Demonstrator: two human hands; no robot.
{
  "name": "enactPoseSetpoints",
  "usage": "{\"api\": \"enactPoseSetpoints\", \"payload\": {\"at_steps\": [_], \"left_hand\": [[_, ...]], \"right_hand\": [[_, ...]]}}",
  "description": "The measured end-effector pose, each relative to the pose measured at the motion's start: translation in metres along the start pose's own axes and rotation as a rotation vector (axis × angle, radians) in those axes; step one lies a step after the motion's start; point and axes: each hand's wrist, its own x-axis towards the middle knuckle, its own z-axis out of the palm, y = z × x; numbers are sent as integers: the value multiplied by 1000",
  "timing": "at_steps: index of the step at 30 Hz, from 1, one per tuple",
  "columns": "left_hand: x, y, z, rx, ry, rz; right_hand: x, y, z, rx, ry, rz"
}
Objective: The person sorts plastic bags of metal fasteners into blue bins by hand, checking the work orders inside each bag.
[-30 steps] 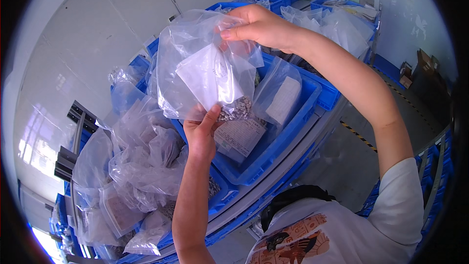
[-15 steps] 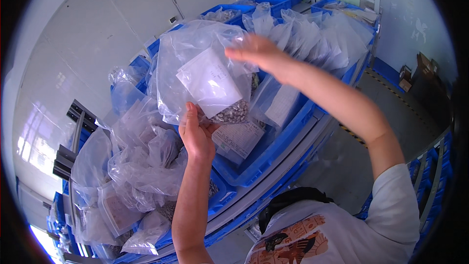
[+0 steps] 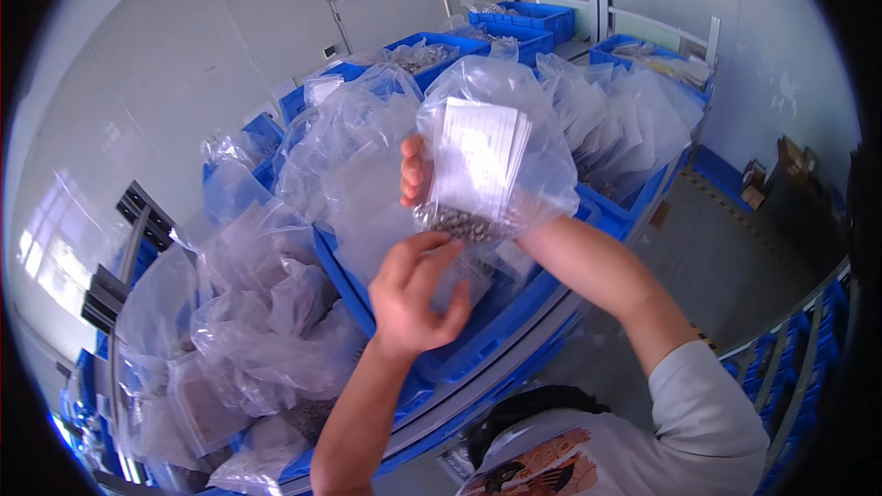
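Observation:
A clear plastic bag (image 3: 547,142) hangs upright in front of me, with a stack of white printed slips (image 3: 478,152) inside and small dark metal parts (image 3: 459,223) gathered at its bottom. My right hand (image 3: 412,172) holds it from behind; the fingers curl round its left side and the palm is hidden. My left hand (image 3: 413,298) is just below the bag, thumb apart and fingers loosely bent, with fingertips close to the bottom corner. Whether they touch the plastic I cannot tell. Under both hands is a blue bin (image 3: 450,363) with more clear bags.
Heaped clear bags (image 3: 266,340) fill the left side of the rack. Other bags with papers (image 3: 616,110) stand at the right. Blue bins (image 3: 537,18) line the back, before a pale wall (image 3: 239,28). Cardboard boxes (image 3: 795,165) sit on the far right.
My left hand has let go of the bag it gripped and dropped lower. My right hand, blurred and above before, is now behind a bag showing a stack of slips, farther right.

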Motion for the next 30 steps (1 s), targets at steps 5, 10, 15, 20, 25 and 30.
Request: {"api": "enactPoseSetpoints", "payload": {"at_steps": [5,10,15,20,25,30], "left_hand": [[-4,-7,2,7,200,-476],[-20,-19,12,-828,-70,-901],[-14,-15,10,-939,-202,-891],[-5,-3,12,-915,-170,-919],[-4,0,8,-808,-174,-894],[-5,-1,6,-789,-189,-908]], "right_hand": [[-6,14,-8,-13,14,4],[-1,28,13,-62,3,13],[-9,30,17,-169,40,29],[-10,21,31,-151,20,43],[-8,22,44,-184,64,77],[-7,25,36,-144,19,82]]}}
